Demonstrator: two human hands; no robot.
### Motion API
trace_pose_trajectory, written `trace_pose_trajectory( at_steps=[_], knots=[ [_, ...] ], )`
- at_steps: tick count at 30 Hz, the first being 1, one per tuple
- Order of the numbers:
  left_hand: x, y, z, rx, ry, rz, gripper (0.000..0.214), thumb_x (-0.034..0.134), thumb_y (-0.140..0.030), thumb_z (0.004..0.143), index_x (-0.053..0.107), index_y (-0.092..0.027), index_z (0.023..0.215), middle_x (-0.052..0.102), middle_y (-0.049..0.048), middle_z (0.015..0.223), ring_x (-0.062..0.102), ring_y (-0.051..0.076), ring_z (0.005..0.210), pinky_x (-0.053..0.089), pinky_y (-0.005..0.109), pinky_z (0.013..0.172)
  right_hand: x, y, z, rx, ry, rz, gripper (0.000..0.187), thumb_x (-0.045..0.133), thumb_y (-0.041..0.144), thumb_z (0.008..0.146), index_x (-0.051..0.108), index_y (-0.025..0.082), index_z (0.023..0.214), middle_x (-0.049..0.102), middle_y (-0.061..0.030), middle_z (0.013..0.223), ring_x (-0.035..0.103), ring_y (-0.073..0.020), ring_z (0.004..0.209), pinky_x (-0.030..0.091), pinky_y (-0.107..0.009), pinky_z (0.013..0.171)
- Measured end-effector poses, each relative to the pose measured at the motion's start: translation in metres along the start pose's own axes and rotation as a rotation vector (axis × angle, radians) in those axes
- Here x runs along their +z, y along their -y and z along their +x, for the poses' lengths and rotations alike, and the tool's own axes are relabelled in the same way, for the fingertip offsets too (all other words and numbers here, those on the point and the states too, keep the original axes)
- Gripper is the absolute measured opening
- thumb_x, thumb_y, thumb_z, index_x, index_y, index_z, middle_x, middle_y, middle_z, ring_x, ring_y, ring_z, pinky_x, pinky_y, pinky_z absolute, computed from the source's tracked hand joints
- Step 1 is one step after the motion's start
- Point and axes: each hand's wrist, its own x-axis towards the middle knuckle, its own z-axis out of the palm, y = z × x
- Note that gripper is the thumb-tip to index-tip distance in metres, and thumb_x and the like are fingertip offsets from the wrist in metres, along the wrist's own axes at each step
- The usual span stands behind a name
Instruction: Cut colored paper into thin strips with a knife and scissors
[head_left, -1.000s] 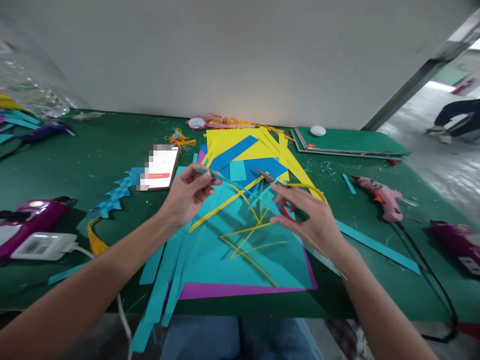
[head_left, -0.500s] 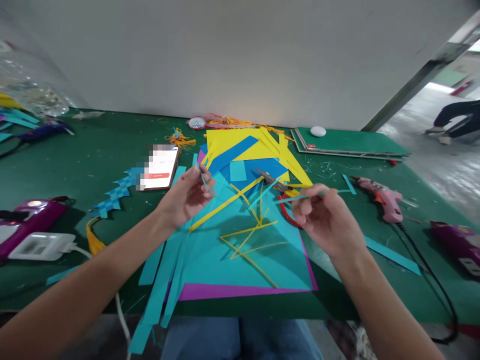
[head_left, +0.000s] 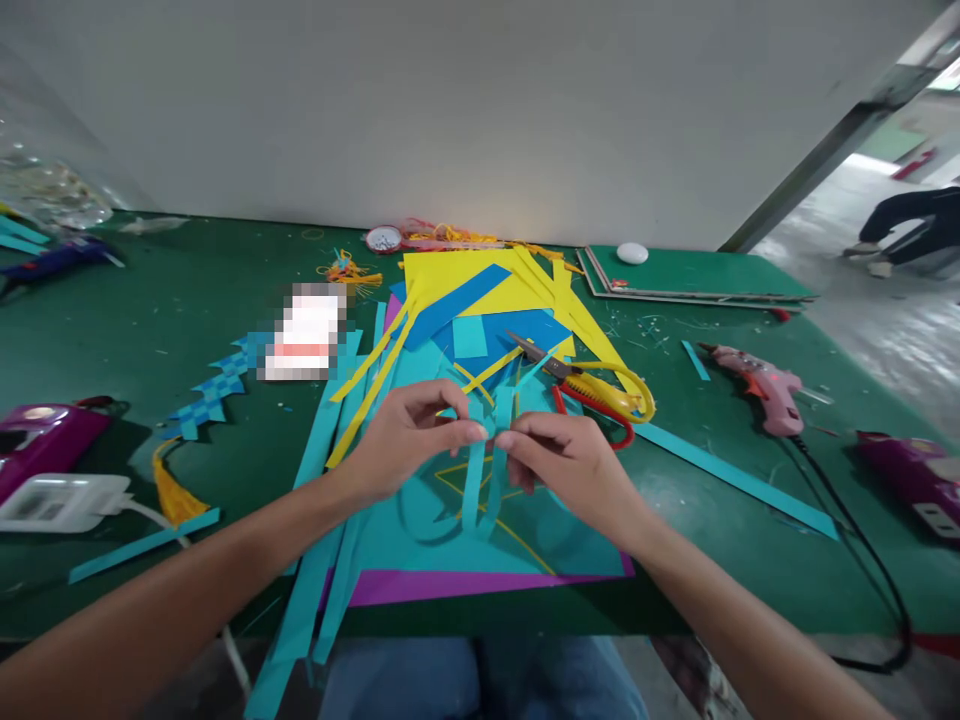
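My left hand (head_left: 420, 430) and my right hand (head_left: 566, 460) meet above the middle of the teal sheet (head_left: 420, 545), fingertips almost touching. Between them, thin teal paper strips (head_left: 474, 475) stand up and loop down; both hands pinch them. Whether it is one strip or two crossed ones I cannot tell. Narrow yellow strips (head_left: 525, 545) lie loose on the sheet below. Just beyond my right hand rest scissors (head_left: 600, 390) with red and yellow handles, blades pointing away to the left.
A pink glue gun (head_left: 765, 385) with a black cord lies right. On the left are a phone (head_left: 304, 335), a woven blue paper braid (head_left: 214, 395) with a yellow tassel (head_left: 176, 490), and a white power adapter (head_left: 67, 503). Yellow sheets (head_left: 465, 275) lie at the back, before a grey wall.
Both hands have come together from apart over the teal sheet, bringing the thin teal strips with them. The scissors' handles now show, uncovered by my right hand. The camera view has shifted slightly.
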Motion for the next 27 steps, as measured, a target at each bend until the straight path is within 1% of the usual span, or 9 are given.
trace_pose_trajectory(
  at_steps=[3, 6, 10, 13, 14, 19, 22, 24, 27],
  knots=[
    [0.004, -0.003, -0.001, 0.068, -0.002, 0.043, 0.027, 0.084, -0.027, 0.069, 0.059, -0.017, 0.065, 0.053, -0.0013, 0.070, 0.049, 0.010, 0.062, 0.041, 0.020, 0.052, 0.006, -0.002, -0.002, -0.006, 0.024, -0.034, 0.038, 0.057, 0.038, 0.090, 0.053, 0.020, 0.057, 0.055, 0.0034, 0.051, 0.050, -0.0084, 0.048, 0.040, -0.023, 0.051],
    [0.007, -0.006, -0.001, 0.082, -0.006, 0.082, 0.026, 0.082, -0.026, 0.070, 0.059, -0.017, 0.065, 0.054, 0.0001, 0.073, 0.050, 0.012, 0.070, 0.043, 0.020, 0.055, 0.009, -0.004, -0.003, -0.027, 0.036, -0.081, 0.038, 0.052, 0.034, 0.093, 0.050, 0.020, 0.058, 0.057, 0.0028, 0.053, 0.051, -0.0086, 0.049, 0.040, -0.023, 0.052],
    [0.007, -0.006, 0.000, 0.026, -0.009, 0.088, 0.023, 0.081, -0.029, 0.071, 0.062, -0.018, 0.077, 0.057, 0.0005, 0.079, 0.054, 0.012, 0.073, 0.047, 0.021, 0.059, 0.012, -0.003, -0.003, -0.092, 0.019, -0.180, 0.036, 0.049, 0.027, 0.092, 0.050, 0.020, 0.057, 0.056, 0.0036, 0.053, 0.049, -0.0082, 0.050, 0.038, -0.023, 0.054],
    [0.006, -0.005, 0.000, -0.040, -0.028, 0.094, 0.031, 0.082, -0.032, 0.070, 0.064, -0.019, 0.092, 0.061, 0.0026, 0.089, 0.059, 0.015, 0.082, 0.050, 0.023, 0.066, 0.013, -0.003, -0.003, -0.135, 0.006, -0.215, 0.034, 0.050, 0.024, 0.091, 0.050, 0.021, 0.057, 0.054, 0.0044, 0.052, 0.048, -0.0081, 0.049, 0.037, -0.023, 0.053],
    [0.006, -0.004, 0.000, -0.061, -0.027, 0.099, 0.032, 0.082, -0.032, 0.070, 0.064, -0.019, 0.093, 0.062, 0.0025, 0.089, 0.060, 0.016, 0.082, 0.050, 0.023, 0.066, 0.014, -0.003, -0.003, -0.140, 0.004, -0.220, 0.033, 0.050, 0.025, 0.091, 0.050, 0.021, 0.058, 0.054, 0.0043, 0.052, 0.048, -0.0083, 0.049, 0.037, -0.023, 0.053],
    [0.005, -0.004, 0.000, -0.054, 0.009, 0.127, 0.024, 0.078, -0.034, 0.076, 0.061, -0.017, 0.070, 0.056, -0.0026, 0.068, 0.054, 0.010, 0.063, 0.046, 0.021, 0.061, 0.011, -0.005, -0.004, -0.127, -0.009, -0.259, 0.039, 0.048, 0.033, 0.094, 0.047, 0.020, 0.058, 0.051, 0.0037, 0.052, 0.045, -0.0087, 0.050, 0.035, -0.025, 0.053],
    [0.005, -0.005, -0.001, -0.017, -0.014, 0.140, 0.025, 0.075, -0.033, 0.079, 0.061, -0.017, 0.066, 0.055, -0.0030, 0.064, 0.053, 0.009, 0.059, 0.045, 0.021, 0.058, 0.005, -0.003, -0.004, -0.099, -0.053, -0.220, 0.042, 0.042, 0.037, 0.097, 0.049, 0.019, 0.060, 0.051, 0.0021, 0.055, 0.045, -0.0098, 0.053, 0.034, -0.026, 0.053],
    [0.005, -0.005, -0.002, -0.017, -0.029, 0.159, 0.027, 0.077, -0.034, 0.077, 0.060, -0.017, 0.064, 0.054, -0.0029, 0.061, 0.051, 0.009, 0.057, 0.043, 0.022, 0.055, 0.002, -0.001, -0.002, -0.082, -0.101, -0.145, 0.036, 0.045, 0.039, 0.096, 0.056, 0.019, 0.068, 0.054, 0.0012, 0.061, 0.049, -0.0109, 0.057, 0.038, -0.026, 0.055],
    [0.006, -0.006, -0.004, -0.043, -0.027, 0.204, 0.029, 0.078, -0.036, 0.075, 0.060, -0.017, 0.063, 0.054, -0.0028, 0.059, 0.050, 0.010, 0.054, 0.040, 0.022, 0.052, -0.001, 0.004, 0.005, -0.039, -0.127, -0.025, 0.023, 0.057, 0.041, 0.090, 0.063, 0.019, 0.084, 0.058, 0.0018, 0.064, 0.051, -0.0106, 0.055, 0.040, -0.025, 0.052]
  ],
)
